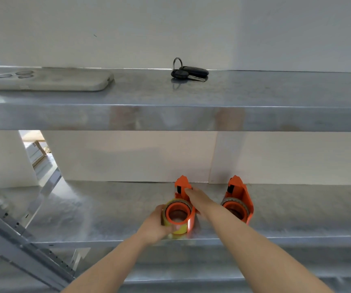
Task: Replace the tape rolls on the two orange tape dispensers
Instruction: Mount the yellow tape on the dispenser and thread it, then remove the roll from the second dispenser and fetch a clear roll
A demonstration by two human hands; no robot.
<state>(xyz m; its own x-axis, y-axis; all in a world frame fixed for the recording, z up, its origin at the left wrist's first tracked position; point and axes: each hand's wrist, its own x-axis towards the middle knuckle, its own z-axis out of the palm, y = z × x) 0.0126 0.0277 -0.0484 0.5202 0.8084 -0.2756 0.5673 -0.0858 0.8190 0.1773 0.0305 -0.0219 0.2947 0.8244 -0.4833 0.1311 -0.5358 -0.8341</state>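
Two orange tape dispensers stand on the lower metal shelf [107,208]. The left dispenser [181,187] carries a yellowish clear tape roll [175,228] around its orange hub. My left hand [155,227] grips that roll from the left side. My right hand [195,196] rests on the upper front part of the same dispenser, fingers laid over it. The right dispenser [239,193] stands apart, untouched, with a thin, nearly used-up roll [231,203] on its hub.
An upper metal shelf [255,92] holds a phone in a pale case [52,80] at the left and a bunch of car keys [189,72] in the middle. A white wall backs both shelves. Perforated metal struts [22,240] and boxes [35,153] sit at the left.
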